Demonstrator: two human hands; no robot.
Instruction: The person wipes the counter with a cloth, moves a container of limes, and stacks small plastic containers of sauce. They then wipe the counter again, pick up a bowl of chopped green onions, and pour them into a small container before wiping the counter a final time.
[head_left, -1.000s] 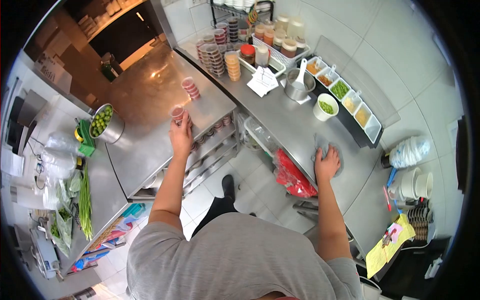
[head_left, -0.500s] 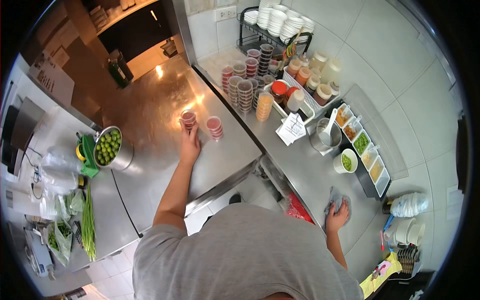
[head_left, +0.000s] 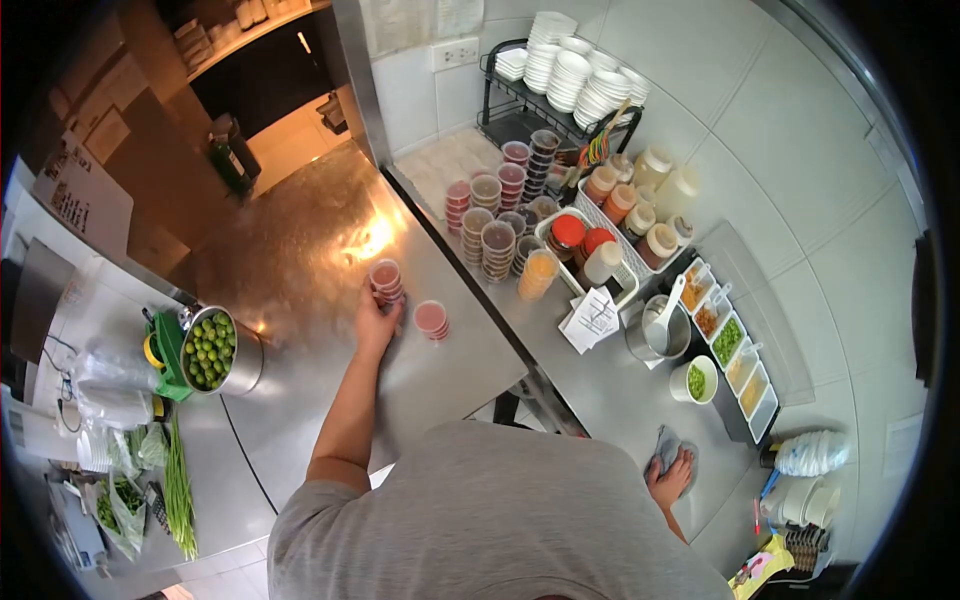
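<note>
My left hand [head_left: 376,322] is wrapped round a short stack of lidded clear cups [head_left: 385,278] with reddish contents, standing on the steel counter. Just right of it stands a second short stack of red-filled cups [head_left: 432,319], apart from my fingers. On the right-hand counter my right hand [head_left: 671,480] lies flat on a crumpled grey cloth [head_left: 664,450], fingers stretched out over it. A white tub of chopped greens [head_left: 692,380] stands beyond that hand.
A steel pot of green limes [head_left: 210,350] stands at left, near long green stalks [head_left: 178,490]. At the back are several cup stacks [head_left: 497,250], squeeze bottles [head_left: 620,203] and a rack of white bowls [head_left: 570,80]. Topping containers [head_left: 728,342] line the right wall.
The view has shifted, so the counters appear lower, and my body covers more of the gap between them. My left hand stays on the cup stack and my right hand on the cloth.
</note>
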